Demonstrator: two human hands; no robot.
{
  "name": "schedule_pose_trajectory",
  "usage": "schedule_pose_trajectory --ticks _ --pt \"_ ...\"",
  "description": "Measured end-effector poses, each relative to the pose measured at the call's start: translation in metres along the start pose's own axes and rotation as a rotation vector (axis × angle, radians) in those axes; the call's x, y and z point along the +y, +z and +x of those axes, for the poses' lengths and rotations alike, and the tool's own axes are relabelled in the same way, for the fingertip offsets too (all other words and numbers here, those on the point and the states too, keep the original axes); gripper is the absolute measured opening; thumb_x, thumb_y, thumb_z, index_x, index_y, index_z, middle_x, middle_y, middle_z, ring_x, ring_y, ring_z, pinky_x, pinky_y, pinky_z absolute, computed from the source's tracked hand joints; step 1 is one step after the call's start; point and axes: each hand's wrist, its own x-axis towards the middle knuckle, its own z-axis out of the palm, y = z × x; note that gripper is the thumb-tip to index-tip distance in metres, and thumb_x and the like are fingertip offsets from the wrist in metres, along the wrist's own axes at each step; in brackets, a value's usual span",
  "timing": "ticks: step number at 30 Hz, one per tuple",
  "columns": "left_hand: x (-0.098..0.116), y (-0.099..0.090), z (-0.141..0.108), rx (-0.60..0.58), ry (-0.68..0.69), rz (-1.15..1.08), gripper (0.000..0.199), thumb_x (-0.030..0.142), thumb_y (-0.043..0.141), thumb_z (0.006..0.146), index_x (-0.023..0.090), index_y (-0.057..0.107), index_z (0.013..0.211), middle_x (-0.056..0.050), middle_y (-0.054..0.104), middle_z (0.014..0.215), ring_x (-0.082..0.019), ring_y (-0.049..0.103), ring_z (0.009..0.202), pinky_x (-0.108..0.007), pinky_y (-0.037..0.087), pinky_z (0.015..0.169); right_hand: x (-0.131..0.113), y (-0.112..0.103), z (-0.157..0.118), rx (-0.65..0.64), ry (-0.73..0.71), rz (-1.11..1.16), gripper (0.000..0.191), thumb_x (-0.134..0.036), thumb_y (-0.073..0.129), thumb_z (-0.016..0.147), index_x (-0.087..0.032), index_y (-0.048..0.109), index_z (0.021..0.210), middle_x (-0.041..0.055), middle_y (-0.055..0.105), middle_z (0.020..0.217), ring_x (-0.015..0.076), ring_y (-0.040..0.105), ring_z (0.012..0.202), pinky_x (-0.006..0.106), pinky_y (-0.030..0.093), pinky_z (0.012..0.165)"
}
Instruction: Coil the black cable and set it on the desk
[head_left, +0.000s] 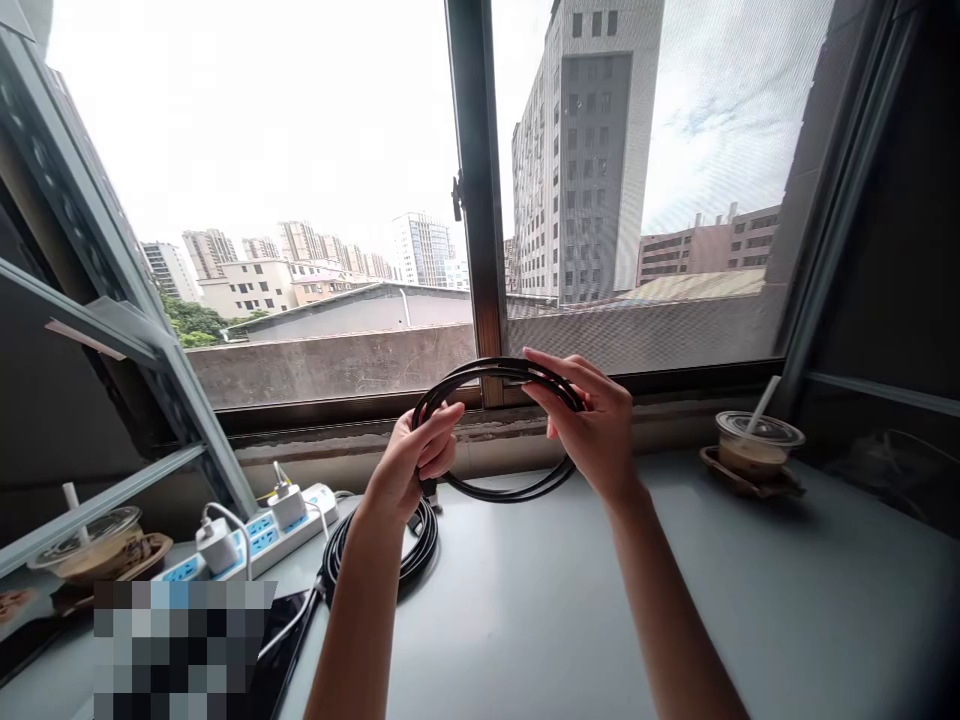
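A black cable (517,494), wound into a loose coil of several loops, is held up over the table between my two hands. My left hand (424,450) is closed round the coil's left side, thumb on top. At the upper right of the coil, my right hand (589,410) pinches the loops between thumb and fingers. Just below my left hand, a dark connector end (429,488) hangs from the coil. On the table behind my left forearm lies a second coil of black cable (427,550), partly hidden by the arm.
A white power strip (300,530) with white plug adapters (217,545) lies at the left. Near it is a dark tablet-like device (292,620), partly blurred out. A lidded drink cup (757,445) with a straw stands at the right, before the window (480,200). Metal shelf posts (217,440) flank the left.
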Motion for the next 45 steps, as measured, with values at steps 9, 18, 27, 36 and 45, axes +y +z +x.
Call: schedule_pose_trajectory --ticks 9,18,27,36,45 --pt "0.007 0.001 -0.002 -0.186 -0.225 -0.197 0.043 0.057 0.043 0.082 0.018 0.044 0.065 0.010 0.019 0.038 -0.003 0.021 0.029 -0.015 0.016 0.032 0.004 -0.001 0.003 -0.113 0.011 -0.078 0.023 -0.029 0.054 0.084 -0.021 0.069 0.100 0.0005 0.055 0.077 0.0085 0.048 0.061 0.021 0.038 0.052" --pt "0.005 0.013 -0.007 -0.160 -0.189 -0.022 0.034 0.044 0.045 0.088 0.017 0.039 0.067 0.011 0.021 0.043 -0.001 0.017 0.034 -0.013 0.011 0.034 -0.006 -0.001 0.000 -0.180 0.107 -0.142 0.028 -0.044 0.061 0.078 -0.021 0.070 0.092 0.0022 0.059 0.080 0.0092 0.048 0.062 0.020 0.033 0.047" --pt "0.006 0.039 -0.016 0.057 0.042 0.160 0.030 0.049 0.046 0.085 0.020 0.052 0.094 0.009 0.036 0.045 -0.003 0.024 0.035 -0.013 0.016 0.032 -0.011 -0.001 -0.001 -0.108 0.071 -0.203 0.025 -0.045 0.062 0.077 -0.024 0.071 0.088 0.0015 0.060 0.079 0.0102 0.050 0.063 0.021 0.034 0.048" --pt "0.006 0.043 -0.020 0.257 0.224 0.297 0.038 0.049 0.066 0.070 0.015 0.054 0.059 0.008 0.026 0.046 -0.002 0.019 0.039 -0.018 0.014 0.035 -0.014 -0.002 0.001 -0.128 0.010 -0.163 0.027 -0.046 0.064 0.076 -0.021 0.070 0.084 0.0025 0.061 0.078 0.0123 0.053 0.067 0.023 0.039 0.055" --pt "0.018 0.031 -0.022 0.367 0.227 0.341 0.029 0.038 0.070 0.067 0.016 0.058 0.054 0.008 0.022 0.044 -0.003 0.014 0.039 -0.021 0.008 0.036 -0.016 0.001 -0.002 -0.172 0.055 -0.384 0.040 -0.058 0.061 0.072 -0.019 0.068 0.068 0.0026 0.062 0.065 0.0146 0.055 0.062 0.025 0.036 0.056"
